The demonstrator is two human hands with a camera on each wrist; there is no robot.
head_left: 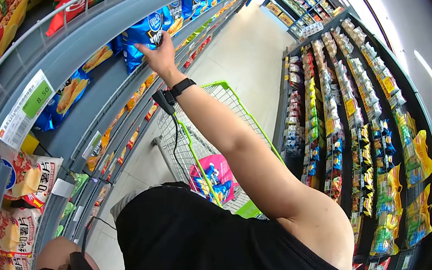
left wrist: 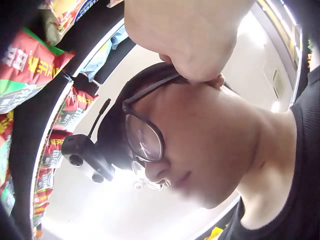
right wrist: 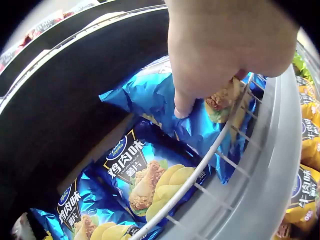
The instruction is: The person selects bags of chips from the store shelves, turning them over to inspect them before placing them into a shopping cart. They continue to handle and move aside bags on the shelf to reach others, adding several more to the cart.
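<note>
My right hand reaches out to the shelf on the left and grips a blue bag of chips. In the right wrist view the thumb presses into the crinkled blue foil, and the other fingers are mostly hidden. That bag leans over the wire rail, above two more blue chip bags printed with fried chicken. My left hand is raised beside the person's head in the left wrist view, close to the ear. Its fingers are largely hidden, and nothing shows in it.
A green-edged shopping cart stands in the aisle, holding a pink and blue package. A wire rail fronts the shelf. Red and white chip bags fill the near left shelves. A dark rack of snacks lines the right side.
</note>
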